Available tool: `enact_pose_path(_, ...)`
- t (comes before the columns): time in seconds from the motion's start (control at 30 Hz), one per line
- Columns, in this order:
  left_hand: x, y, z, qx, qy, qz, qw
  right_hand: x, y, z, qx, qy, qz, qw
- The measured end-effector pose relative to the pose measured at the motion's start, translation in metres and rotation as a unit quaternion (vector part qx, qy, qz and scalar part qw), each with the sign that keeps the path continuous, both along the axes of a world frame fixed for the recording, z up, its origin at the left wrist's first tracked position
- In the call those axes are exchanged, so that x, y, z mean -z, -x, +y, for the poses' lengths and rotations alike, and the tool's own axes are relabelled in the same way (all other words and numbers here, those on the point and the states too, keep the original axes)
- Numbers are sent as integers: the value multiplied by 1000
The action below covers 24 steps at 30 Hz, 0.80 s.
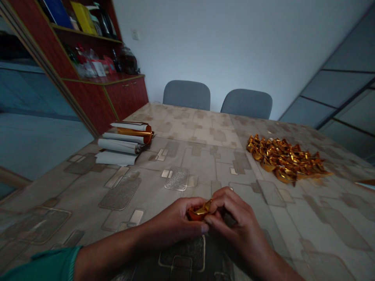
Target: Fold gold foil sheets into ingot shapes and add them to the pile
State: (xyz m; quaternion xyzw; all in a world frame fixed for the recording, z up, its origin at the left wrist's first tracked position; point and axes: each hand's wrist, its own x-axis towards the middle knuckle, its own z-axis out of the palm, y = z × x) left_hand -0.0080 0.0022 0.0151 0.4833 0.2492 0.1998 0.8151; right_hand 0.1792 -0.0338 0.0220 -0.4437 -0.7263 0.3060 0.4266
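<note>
Between both hands is a small folded gold foil paper ingot (pixel 199 212), shiny and boat-like, held just above the table near its front edge. My left hand (pixel 178 220) closes around its left side, thumb along the near side. At its right end, the fingers and thumb of my right hand (pixel 234 216) pinch the foil. Part of the piece is hidden behind the fingers. Over to the right lies a pile of similar gold paper ingots (pixel 285 158). On the left rests a stack of curled paper sheets (pixel 124 142), pale outside with gold showing inside.
A patterned cloth covers the table (pixel 202 152). Two grey chairs (pixel 186 95) stand along its far side. Red-brown cabinet shelves (pixel 96 78) with bottles and boxes rise at the back left. The corner of a flat sheet (pixel 366 184) shows at the right edge.
</note>
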Motion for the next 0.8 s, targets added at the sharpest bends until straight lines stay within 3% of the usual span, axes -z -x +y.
enact_pose_path(0.2,-5,2,-2,14,-78,15,997,8,-4,-2,-36,35,5,999)
enact_pose_path(0.37,1,4,-6,-26,-114,60,991,11,0,-3,-54,37,10,998)
enact_pose_path(0.5,5,5,-7,-15,-159,66,985,11,4,-2,-66,38,22,997)
enact_pose_path(0.67,1,4,-4,-1,-144,58,988,9,5,-2,-78,59,54,994)
enact_pose_path(0.8,-4,7,0,-4,-95,54,994,7,0,-3,-17,71,44,996)
